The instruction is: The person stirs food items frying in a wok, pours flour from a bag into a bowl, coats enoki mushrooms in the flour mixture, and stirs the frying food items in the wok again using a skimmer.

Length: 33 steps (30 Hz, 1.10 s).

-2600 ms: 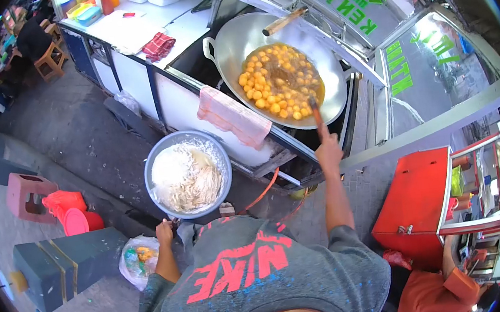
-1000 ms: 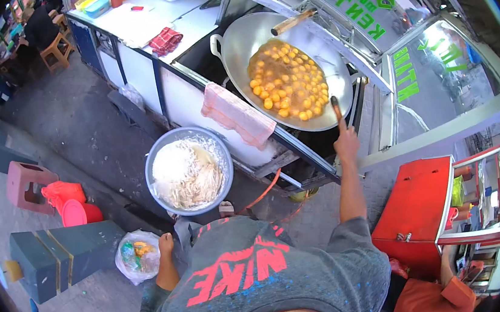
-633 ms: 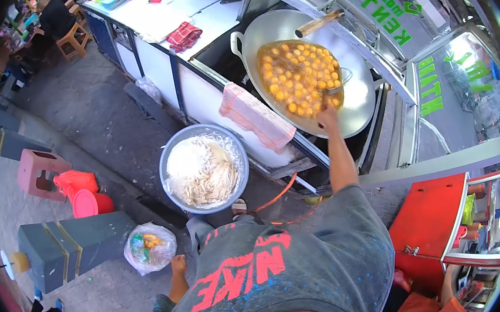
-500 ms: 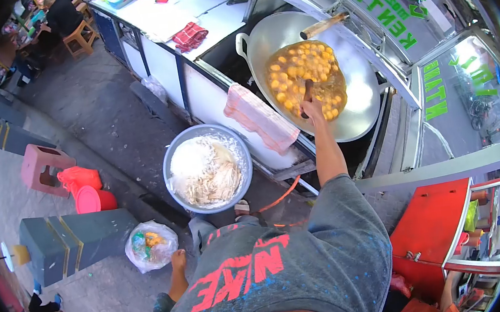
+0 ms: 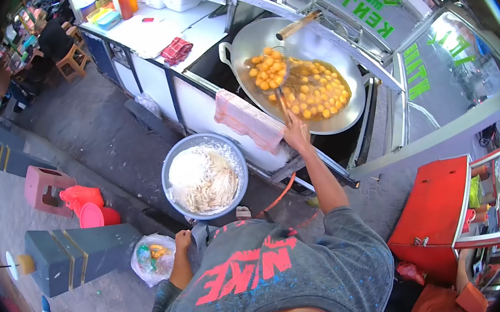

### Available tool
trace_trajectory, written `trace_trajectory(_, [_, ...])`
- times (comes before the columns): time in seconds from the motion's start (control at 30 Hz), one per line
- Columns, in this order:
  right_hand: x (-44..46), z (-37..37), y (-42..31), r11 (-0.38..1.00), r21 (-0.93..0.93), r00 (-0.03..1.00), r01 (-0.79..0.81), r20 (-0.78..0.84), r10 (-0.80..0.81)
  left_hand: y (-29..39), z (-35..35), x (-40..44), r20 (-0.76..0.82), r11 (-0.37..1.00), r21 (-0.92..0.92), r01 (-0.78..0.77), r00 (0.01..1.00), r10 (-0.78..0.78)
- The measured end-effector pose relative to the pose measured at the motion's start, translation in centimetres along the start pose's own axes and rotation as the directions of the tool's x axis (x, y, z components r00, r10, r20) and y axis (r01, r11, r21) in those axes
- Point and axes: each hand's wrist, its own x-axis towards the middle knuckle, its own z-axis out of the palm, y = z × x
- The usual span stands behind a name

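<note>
My right hand (image 5: 297, 131) is wrapped round the wooden handle of a wire skimmer (image 5: 281, 95) at the near rim of a large metal wok (image 5: 336, 52). The skimmer's basket is heaped with round golden balls (image 5: 268, 69) at the wok's left side. More balls (image 5: 319, 91) float in brown bubbling oil. A second wooden handle (image 5: 299, 25) lies across the wok's far rim. My left hand (image 5: 183, 240) hangs by my side, fingers curled; whether it holds anything is hidden. Near it are a plastic bag (image 5: 153, 257) and a blue-grey basin (image 5: 242, 180) of white flour and pale strips.
A pink cloth (image 5: 248, 119) hangs over the cart's near edge. The white counter (image 5: 155, 35) bears a red checked cloth (image 5: 177, 51) and bottles. A pink stool (image 5: 46, 189), red bucket (image 5: 99, 215) and concrete block (image 5: 90, 255) stand left. Right are a red cabinet (image 5: 432, 207) and another person's orange sleeve (image 5: 472, 298).
The skimmer has moved to the wok's left side and its basket now shows full of balls. My right hand has drawn back toward me. My left hand has risen slightly. The view has shifted.
</note>
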Motion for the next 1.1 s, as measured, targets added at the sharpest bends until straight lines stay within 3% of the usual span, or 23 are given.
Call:
trace_trajectory(0.07, [-2.7, -2.7, -1.8, 0.992, -0.116, 0.985, -0.047, 0.160, 0.066, 2.4, -0.6, -0.4, 0.034, 0.999, 0.026, -0.022, 0.999, 0.021])
trace_trajectory(0.17, [-6.6, -3.1, 0.6, 0.953, -0.293, 0.991, 0.079, 0.127, -0.043, 3.3, -0.3, 0.3, 0.088, 0.999, 0.051, -0.005, 0.996, 0.000])
trace_trajectory(0.27, [-10.0, -6.1, 1.0, 0.929, -0.358, 0.996, 0.092, 0.036, -0.085, 4.0, -0.6, 0.1, 0.107, 0.995, 0.074, -0.069, 0.992, 0.061])
trace_trajectory(0.37, [-11.2, -9.8, 2.4, 0.881, -0.470, 0.998, -0.060, -0.047, 0.043, 3.1, -0.2, 0.0, 0.087, 0.999, -0.039, -0.027, 0.996, 0.031])
trace_trajectory(0.47, [-9.1, -12.1, 6.5, 0.826, -0.533, 0.982, -0.185, -0.124, 0.140, -2.1, 1.9, 1.8, -0.064, 0.972, -0.106, -0.210, 0.977, 0.204])
trace_trajectory(0.57, [-4.2, -13.2, 11.8, 0.776, -0.582, 0.970, -0.241, -0.169, 0.175, -4.9, 1.3, 0.4, 0.025, 0.989, -0.113, -0.096, 0.995, 0.099])
trace_trajectory(0.6, [-2.4, -13.1, 12.7, 0.760, -0.599, 0.967, -0.254, -0.160, 0.198, -5.3, 1.0, -0.6, 0.063, 0.989, -0.144, 0.023, 0.998, -0.014])
trace_trajectory(0.67, [0.6, -13.7, 11.9, 0.782, -0.542, 0.927, -0.309, 0.011, 0.374, -6.1, -0.5, -4.0, 0.144, 0.946, -0.190, 0.264, 0.960, -0.239])
trace_trajectory(0.8, [5.8, -5.9, 14.5, 0.857, -0.320, 0.886, -0.404, 0.099, 0.454, -9.6, -2.5, -8.9, 0.138, 0.996, 0.041, -0.080, 0.988, 0.074])
trace_trajectory(0.83, [6.4, -5.2, 11.8, 0.906, -0.120, 0.901, -0.405, 0.115, 0.418, -10.7, -2.3, -9.8, 0.133, 0.992, 0.067, -0.109, 0.986, 0.099])
trace_trajectory(0.9, [8.6, 1.0, 12.8, 0.930, 0.015, 0.930, -0.367, -0.014, 0.367, -11.4, -1.9, -11.0, 0.131, 0.988, 0.080, -0.130, 0.984, 0.119])
trace_trajectory(1.0, [12.9, 6.2, 11.8, 0.796, 0.256, 0.834, -0.548, 0.242, 0.496, -10.6, -1.8, -12.0, 0.139, 0.998, 0.002, -0.065, 0.988, 0.064])
trace_trajectory(1.1, [13.8, 6.4, 8.8, 0.606, 0.594, 0.849, -0.528, 0.345, 0.401, -9.7, -1.5, -11.2, 0.132, 0.995, 0.048, -0.092, 0.988, 0.085])
